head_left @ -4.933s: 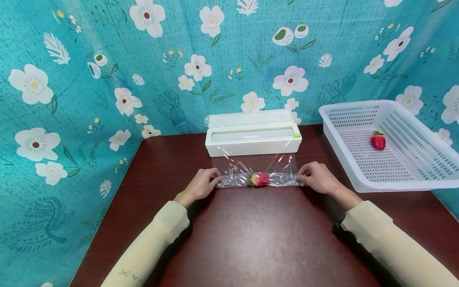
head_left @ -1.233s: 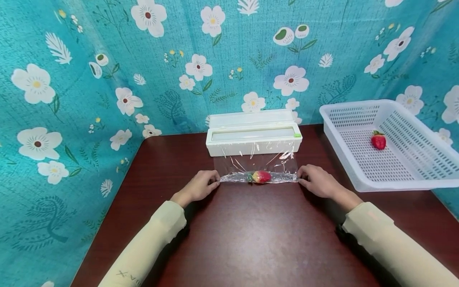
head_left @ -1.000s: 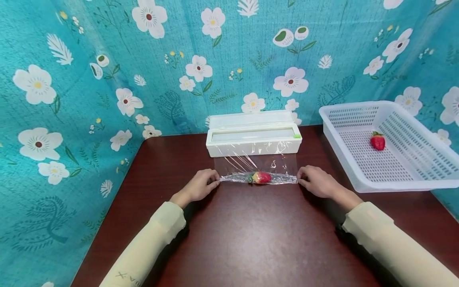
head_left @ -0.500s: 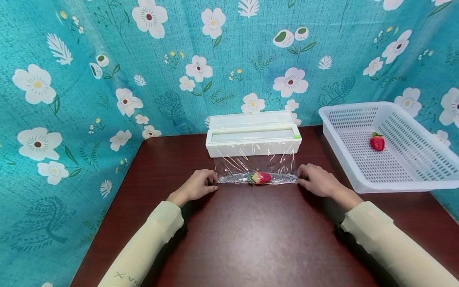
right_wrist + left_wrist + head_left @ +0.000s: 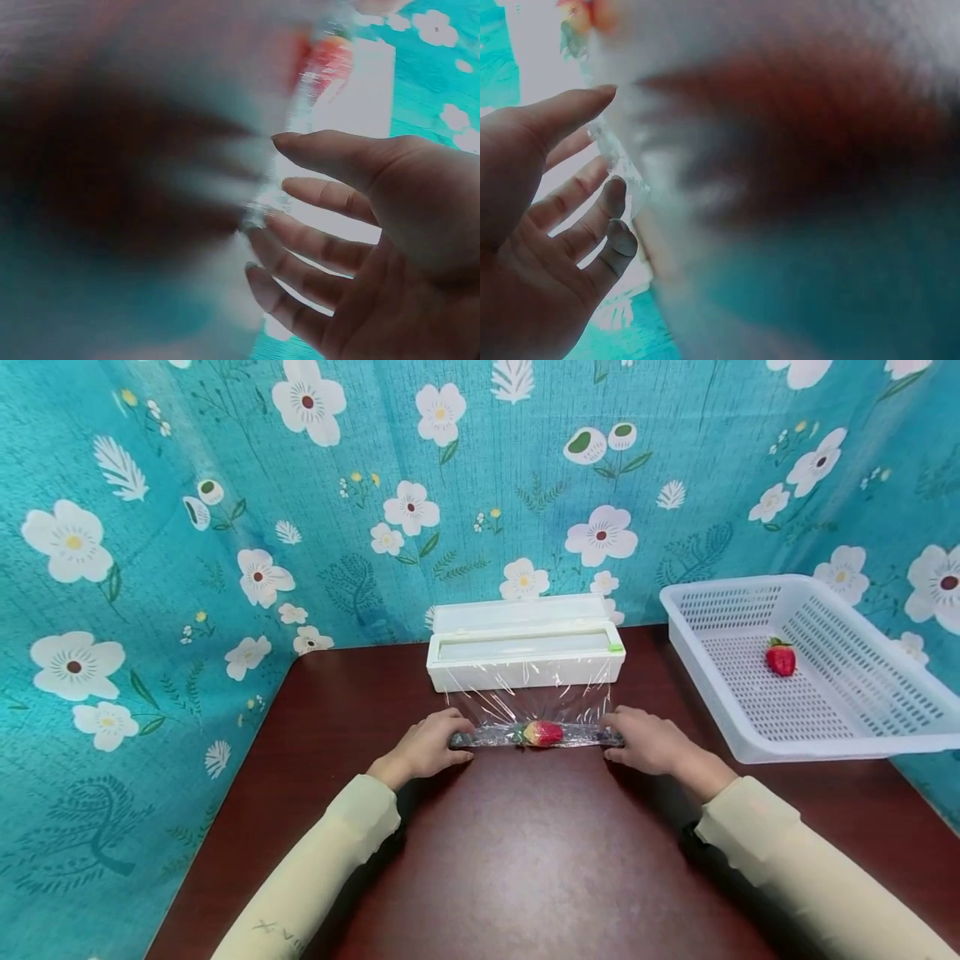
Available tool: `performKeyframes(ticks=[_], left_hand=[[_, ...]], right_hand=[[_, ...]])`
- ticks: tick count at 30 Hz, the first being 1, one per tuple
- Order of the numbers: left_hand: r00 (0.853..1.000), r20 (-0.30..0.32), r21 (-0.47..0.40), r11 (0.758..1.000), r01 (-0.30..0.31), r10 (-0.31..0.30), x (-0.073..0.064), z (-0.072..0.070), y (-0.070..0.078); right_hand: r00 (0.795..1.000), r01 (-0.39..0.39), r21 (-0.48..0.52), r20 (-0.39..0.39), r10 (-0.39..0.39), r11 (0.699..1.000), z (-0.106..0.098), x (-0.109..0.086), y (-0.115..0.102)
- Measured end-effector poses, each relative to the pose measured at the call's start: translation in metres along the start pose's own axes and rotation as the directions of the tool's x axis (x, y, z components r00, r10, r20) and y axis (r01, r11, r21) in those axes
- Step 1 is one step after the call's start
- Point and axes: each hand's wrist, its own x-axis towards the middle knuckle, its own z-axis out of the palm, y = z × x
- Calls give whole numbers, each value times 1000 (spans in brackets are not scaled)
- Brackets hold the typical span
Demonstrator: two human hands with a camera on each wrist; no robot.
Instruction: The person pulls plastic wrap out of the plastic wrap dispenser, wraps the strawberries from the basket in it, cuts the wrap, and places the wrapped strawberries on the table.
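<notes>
A strawberry [image 5: 543, 733] lies in a rolled strip of clear cling film [image 5: 495, 736] on the table. From this strip the film stretches back to a long white cling film dispenser [image 5: 525, 674], its lid raised. My left hand [image 5: 427, 746] is at the strip's left end, my right hand [image 5: 647, 743] at its right end. Both wrist views show the thumb apart from loosely bent fingers; the film [image 5: 630, 184] passes by the left fingertips, and the film end [image 5: 259, 214] lies beside the right ones. Neither hand pinches the film.
At the right stands a white perforated plastic basket [image 5: 847, 748] holding another strawberry [image 5: 781, 657]. A green slider [image 5: 616, 648] sits at the dispenser's right end. Behind the dark brown table [image 5: 517, 860] hangs a blue flowered cloth [image 5: 352, 527].
Earlier both hands pinched the ends of the film and the roll moved slightly away from me. Since then the fingers have let go, and both hands have shifted inward along the strip.
</notes>
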Motion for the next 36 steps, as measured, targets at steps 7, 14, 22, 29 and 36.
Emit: performKeyframes(ticks=[7, 14, 22, 29, 36], left_hand=[[1000, -29, 3, 1000, 3, -3, 6, 5, 1], [996, -87, 38, 999, 19, -15, 18, 5, -5], [985, -162, 82, 994, 77, -63, 28, 4, -9], [982, -162, 106, 988, 115, -97, 32, 3, -10], [994, -25, 90, 990, 107, -105, 31, -14, -6]], right_hand=[[995, 35, -8, -88, -36, 999, 14, 5, 5], [994, -2, -60, -109, -5, 998, 18, 22, 7], [988, -15, -142, -156, -8, 990, 19, 34, 11], [981, -27, -185, -191, -9, 982, 18, 39, 13], [992, -31, -179, -123, 9, 983, -17, 24, -6]])
